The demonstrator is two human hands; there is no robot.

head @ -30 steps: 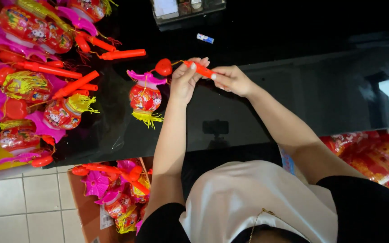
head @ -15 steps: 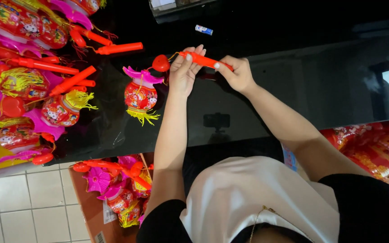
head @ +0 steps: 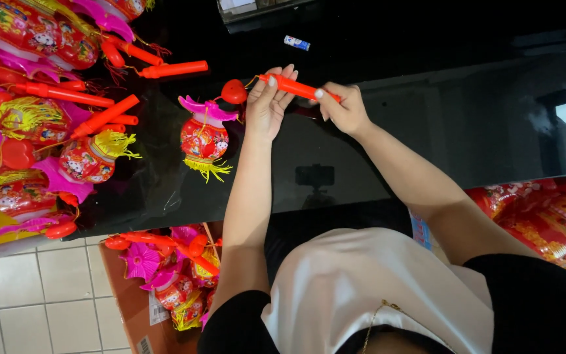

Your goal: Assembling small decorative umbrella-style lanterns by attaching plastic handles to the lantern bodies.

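Gripping orange stick (head: 299,87) at both ends | left hand (head: 266,105), right hand (head: 345,111) closed on it | lantern (head: 203,137) left of left hand

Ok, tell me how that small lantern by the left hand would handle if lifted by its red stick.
The lantern probably swings freely, since it seems to hang from the stick by a thin cord. It looks hollow and likely light. Its yellow tassel would flop.

Orange stick (head: 299,87) (between both hands)
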